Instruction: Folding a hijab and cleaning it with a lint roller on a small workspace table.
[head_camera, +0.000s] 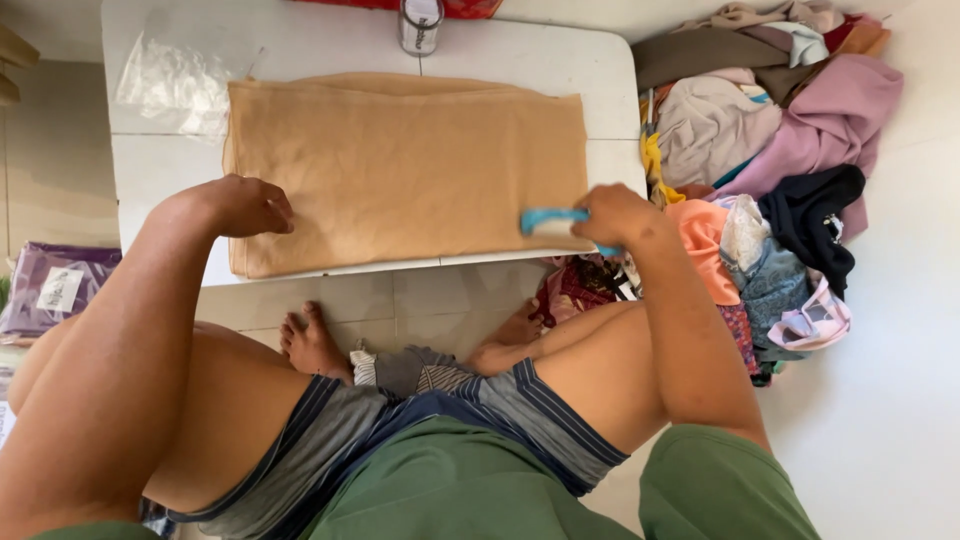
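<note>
A folded tan cloth (410, 160) lies flat on a low white table (520, 55). My left hand (245, 205) presses on the cloth's left side with the fingers curled. At the cloth's right front corner, my right hand (615, 215) grips a light blue handled tool (553, 220), maybe a lint roller or brush, its head resting on the fabric.
A clear plastic bag (175, 85) lies on the table's far left, and a small jar (420, 25) stands at its back edge. A heap of mixed clothes (770, 150) sits on the floor to the right. A purple packet (55, 285) lies at the left. My legs are under the table.
</note>
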